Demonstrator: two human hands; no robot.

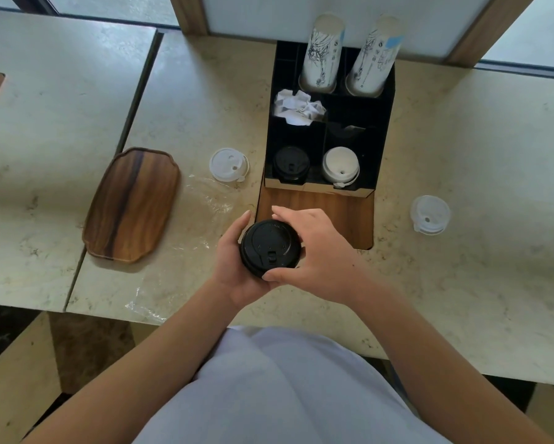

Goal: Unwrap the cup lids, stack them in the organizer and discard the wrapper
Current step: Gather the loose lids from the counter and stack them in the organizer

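Note:
A stack of black cup lids (270, 247) is held above the table's near edge. My left hand (234, 270) cups it from below and the left. My right hand (317, 251) grips its right side, fingers over the top edge. The black organizer (381, 123) stands just beyond, with black lids (290, 163) in its front left compartment and white lids (340, 167) in its front right one. A clear plastic wrapper (205, 200) lies flat on the table to the left of my hands.
A wooden tray (131, 203) lies at the left. White lids (228, 164) sit left of the organizer, clear lids (430, 214) at the right. Two stacks of paper cups (323, 56) and crumpled napkins (298, 107) fill the organizer's back compartments.

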